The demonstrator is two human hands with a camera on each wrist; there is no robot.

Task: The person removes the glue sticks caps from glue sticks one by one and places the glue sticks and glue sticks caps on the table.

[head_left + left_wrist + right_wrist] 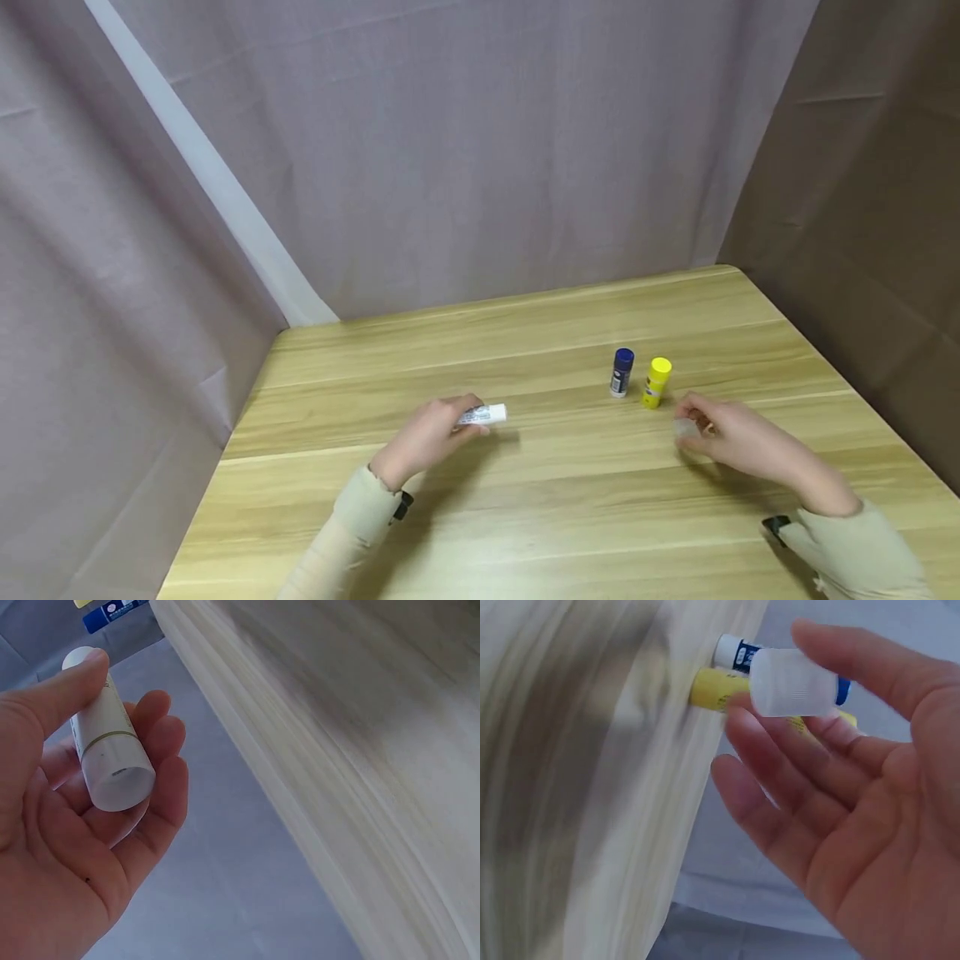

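Note:
Over the left half of the table, my left hand (429,435) holds a white glue stick (491,414) between thumb and fingers, tilted nearly level. The left wrist view shows the tube (112,727) with a thin gold line near its close end. My right hand (744,437) pinches a small translucent white cap (793,684) between thumb and fingers, a little above the table at the right. Just beyond that hand stand a yellow glue stick (656,383) and a dark blue glue stick (622,372) with a white base, both upright and apart.
The wood-grain table (570,500) has its back edge against a grey curtain (487,167). A brown curtain (862,217) hangs along the right side. Dark straps or devices show at both sleeve cuffs.

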